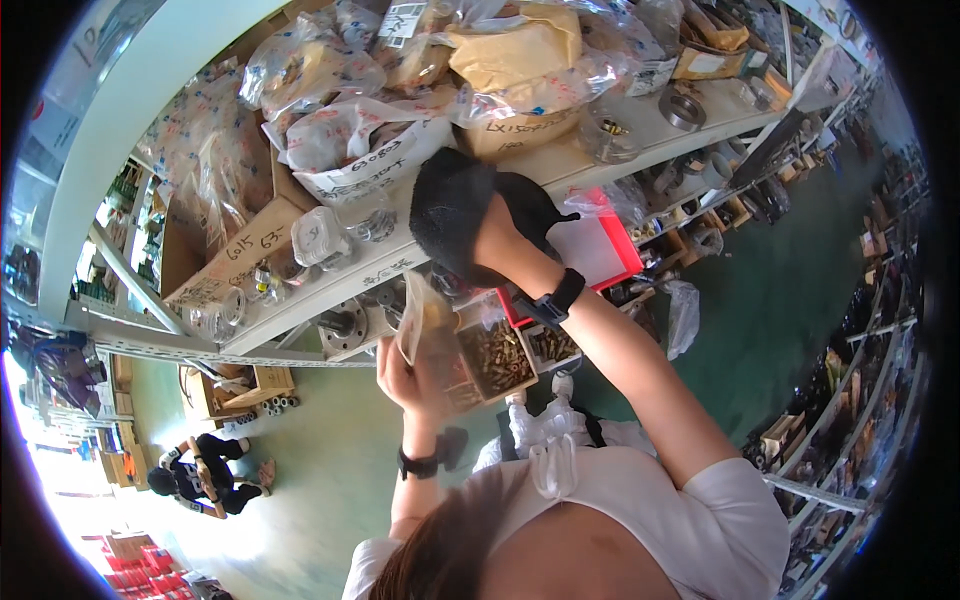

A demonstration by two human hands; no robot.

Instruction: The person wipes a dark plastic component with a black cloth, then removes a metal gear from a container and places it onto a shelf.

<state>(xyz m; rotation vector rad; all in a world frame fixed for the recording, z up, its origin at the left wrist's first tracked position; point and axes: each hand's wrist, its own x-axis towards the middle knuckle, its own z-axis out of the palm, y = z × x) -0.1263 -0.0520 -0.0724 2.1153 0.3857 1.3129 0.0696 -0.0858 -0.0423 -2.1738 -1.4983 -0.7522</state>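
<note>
Well, bag [425,330] upright, left hand [400,378].

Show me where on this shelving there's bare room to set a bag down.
Little room. The shelf is packed with plastic bags and a cardboard box; bare strips remain at its front edge by the gloved right hand and beside the metal ring. The left hand holds a clear bag over a crowded box of brass parts.

Bright daylight blown out to white at the lower left, green floor [330,470] washed pale near it, strong fisheye bending of the shelf [300,300] edges, black vignette around the circle, plastic bags [330,130] glinting, far right aisle dimmer and soft.
</note>
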